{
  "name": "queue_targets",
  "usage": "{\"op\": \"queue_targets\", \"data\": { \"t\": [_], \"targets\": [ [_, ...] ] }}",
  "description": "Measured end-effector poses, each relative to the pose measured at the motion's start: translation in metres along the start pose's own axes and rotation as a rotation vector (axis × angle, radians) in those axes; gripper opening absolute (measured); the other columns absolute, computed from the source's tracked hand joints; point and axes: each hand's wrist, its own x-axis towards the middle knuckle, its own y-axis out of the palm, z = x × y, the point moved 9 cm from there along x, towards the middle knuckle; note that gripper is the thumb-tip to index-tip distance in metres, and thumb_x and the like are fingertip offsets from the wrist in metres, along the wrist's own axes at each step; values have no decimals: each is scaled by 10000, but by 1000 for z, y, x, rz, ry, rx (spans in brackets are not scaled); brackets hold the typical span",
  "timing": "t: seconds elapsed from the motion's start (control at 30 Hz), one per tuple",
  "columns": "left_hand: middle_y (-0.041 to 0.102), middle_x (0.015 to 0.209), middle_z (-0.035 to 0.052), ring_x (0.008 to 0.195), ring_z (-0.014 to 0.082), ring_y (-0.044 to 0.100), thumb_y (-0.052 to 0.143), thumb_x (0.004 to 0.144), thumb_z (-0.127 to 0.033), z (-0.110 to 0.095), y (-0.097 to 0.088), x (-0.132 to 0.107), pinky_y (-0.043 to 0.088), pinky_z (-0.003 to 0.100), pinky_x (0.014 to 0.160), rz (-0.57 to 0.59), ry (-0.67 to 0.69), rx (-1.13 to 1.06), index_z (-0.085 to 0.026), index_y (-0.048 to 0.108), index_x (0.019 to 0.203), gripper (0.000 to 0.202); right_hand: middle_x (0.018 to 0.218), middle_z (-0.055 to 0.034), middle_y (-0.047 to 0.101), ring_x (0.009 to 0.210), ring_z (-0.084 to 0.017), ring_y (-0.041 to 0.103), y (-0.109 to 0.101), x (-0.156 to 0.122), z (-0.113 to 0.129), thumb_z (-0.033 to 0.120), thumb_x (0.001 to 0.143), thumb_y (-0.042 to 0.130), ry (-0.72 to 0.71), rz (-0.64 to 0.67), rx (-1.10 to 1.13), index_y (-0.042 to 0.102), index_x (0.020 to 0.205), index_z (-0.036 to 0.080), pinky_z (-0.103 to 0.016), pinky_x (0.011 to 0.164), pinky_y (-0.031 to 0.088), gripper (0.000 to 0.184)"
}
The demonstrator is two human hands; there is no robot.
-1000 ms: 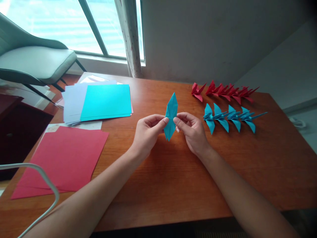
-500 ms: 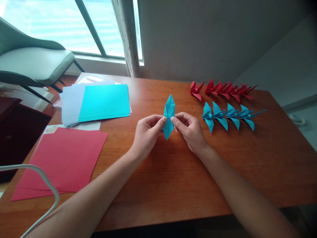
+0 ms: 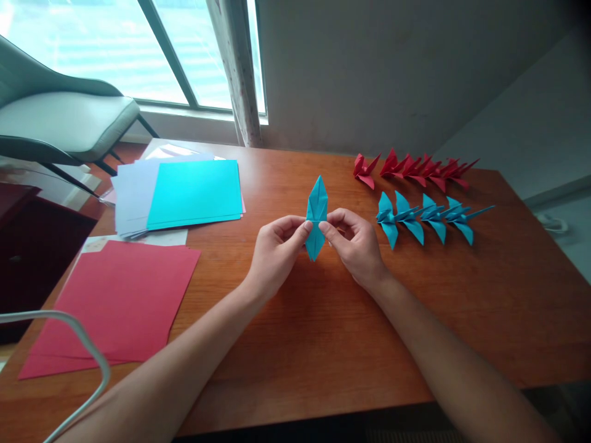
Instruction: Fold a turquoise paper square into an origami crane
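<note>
A folded blue origami paper, shaped like a long narrow diamond with a crease across its middle, is held upright above the table. My left hand pinches its left edge near the middle, thumb in front and fingers behind. On the opposite edge, my right hand pinches it at the same height. The lower tip looks split into two points. Fingertips behind the paper are partly hidden. To the right of my hands stands a row of several blue paper cranes, with a row of several red paper cranes behind it.
The wooden table carries blue sheets on white sheets at the back left. Red sheets lie at the front left. A white cable loops by my left forearm. Beyond are a chair and a curtain.
Both hands keep their pinch on the blue origami paper, which has turned very slightly. The camera view has shifted a little; the cranes and sheets stay in place.
</note>
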Motion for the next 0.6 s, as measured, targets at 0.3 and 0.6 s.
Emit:
{"op": "queue_targets", "data": {
  "t": [0.3, 0.6],
  "targets": [
    [765, 864, 57, 771, 177, 697, 809, 758, -488, 2, 0, -1, 588, 281, 721, 5, -23, -40, -153, 781, 923, 375, 805, -1, 620, 748, -152, 595, -1, -2, 15, 366, 879, 683, -144, -11, -184, 623, 820, 222, -292, 656, 500, 166],
    [737, 795, 55, 677, 127, 662, 794, 803, -379, 14, 3, -1, 557, 207, 600, 24, -225, -254, -125, 763, 941, 290, 882, -6, 658, 809, -156, 629, 6, -5, 11, 359, 898, 672, -67, 44, -40, 672, 925, 224, -282, 684, 505, 137]
  ]
}}
